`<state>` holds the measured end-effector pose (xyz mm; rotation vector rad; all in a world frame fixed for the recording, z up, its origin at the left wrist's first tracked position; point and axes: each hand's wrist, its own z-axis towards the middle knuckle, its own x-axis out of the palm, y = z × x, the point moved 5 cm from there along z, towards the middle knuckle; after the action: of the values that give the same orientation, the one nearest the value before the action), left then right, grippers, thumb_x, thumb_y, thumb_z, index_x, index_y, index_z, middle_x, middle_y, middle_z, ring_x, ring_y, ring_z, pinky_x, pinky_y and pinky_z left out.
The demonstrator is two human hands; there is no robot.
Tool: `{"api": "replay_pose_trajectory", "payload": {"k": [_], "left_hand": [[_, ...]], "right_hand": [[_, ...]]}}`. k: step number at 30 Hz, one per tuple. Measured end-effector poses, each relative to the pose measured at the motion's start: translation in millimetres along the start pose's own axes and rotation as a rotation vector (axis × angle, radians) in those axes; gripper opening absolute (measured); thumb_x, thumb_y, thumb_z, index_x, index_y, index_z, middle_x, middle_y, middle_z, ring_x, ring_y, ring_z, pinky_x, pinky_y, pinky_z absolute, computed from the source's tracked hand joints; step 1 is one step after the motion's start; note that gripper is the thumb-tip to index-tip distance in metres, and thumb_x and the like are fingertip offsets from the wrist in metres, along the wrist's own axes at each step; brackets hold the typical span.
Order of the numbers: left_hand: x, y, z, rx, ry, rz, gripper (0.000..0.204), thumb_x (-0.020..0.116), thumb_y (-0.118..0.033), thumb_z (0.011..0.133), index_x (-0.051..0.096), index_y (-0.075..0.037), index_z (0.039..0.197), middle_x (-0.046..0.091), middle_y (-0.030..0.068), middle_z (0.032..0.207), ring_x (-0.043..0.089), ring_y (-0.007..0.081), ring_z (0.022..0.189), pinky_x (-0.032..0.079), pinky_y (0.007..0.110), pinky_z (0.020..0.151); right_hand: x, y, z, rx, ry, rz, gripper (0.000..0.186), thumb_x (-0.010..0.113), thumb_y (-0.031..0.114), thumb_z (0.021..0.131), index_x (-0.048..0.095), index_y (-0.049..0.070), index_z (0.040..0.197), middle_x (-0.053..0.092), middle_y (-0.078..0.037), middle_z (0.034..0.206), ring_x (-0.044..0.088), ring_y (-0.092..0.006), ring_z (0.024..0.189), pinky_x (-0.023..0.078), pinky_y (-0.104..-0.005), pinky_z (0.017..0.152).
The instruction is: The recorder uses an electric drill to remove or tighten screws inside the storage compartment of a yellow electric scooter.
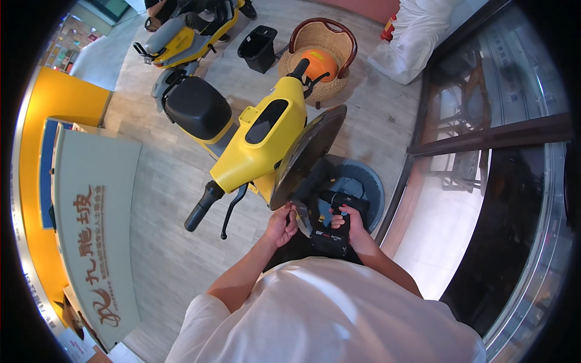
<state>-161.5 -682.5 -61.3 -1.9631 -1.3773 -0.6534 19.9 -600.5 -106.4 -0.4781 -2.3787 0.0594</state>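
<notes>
A yellow scooter (242,163) stands in front of me, its handlebar housing tilted across the view and a dark curved panel (308,151) at its front. My left hand (281,225) is closed at the lower edge of that panel, fingers pinched on something too small to make out. My right hand (351,227) grips a black cordless drill (330,241), its nose pointing left beneath the panel, close to my left hand. Behind the drill is a round blue-grey tub-like object (369,181), partly hidden.
A black bin (257,48) and a wicker chair (289,78) holding an orange object (324,63) stand beyond. A person (160,9) is by another yellow scooter (172,45). A grey counter (124,181) is at left, dark-framed glass doors (484,127) at right.
</notes>
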Motion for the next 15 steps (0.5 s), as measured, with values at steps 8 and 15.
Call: {"api": "replay_pose_trajectory", "payload": {"k": [8, 15], "left_hand": [[-11, 6, 6, 0.010, 0.033, -0.072, 0.026, 0.045, -0.031, 0.094, 0.051, -0.009, 0.082, 0.048, 0.0029, 0.061, 0.053, 0.0172, 0.055, 0.044, 0.027, 0.048], [-15, 7, 6, -0.039, -0.019, -0.118, 0.030, 0.045, -0.033, 0.093, 0.050, -0.008, 0.076, 0.054, 0.0064, 0.073, 0.056, 0.0211, 0.068, 0.049, 0.032, 0.064]], "right_hand": [[0, 0, 5, 0.008, 0.009, 0.022, 0.026, 0.053, 0.019, 0.078, 0.050, 0.000, 0.095, 0.041, 0.001, 0.057, 0.041, -0.0093, 0.047, 0.036, -0.0249, 0.050], [-3, 4, 1, -0.010, -0.015, 0.035, 0.026, 0.053, 0.018, 0.079, 0.050, -0.002, 0.095, 0.041, 0.001, 0.057, 0.041, -0.0087, 0.047, 0.036, -0.0236, 0.050]]}}
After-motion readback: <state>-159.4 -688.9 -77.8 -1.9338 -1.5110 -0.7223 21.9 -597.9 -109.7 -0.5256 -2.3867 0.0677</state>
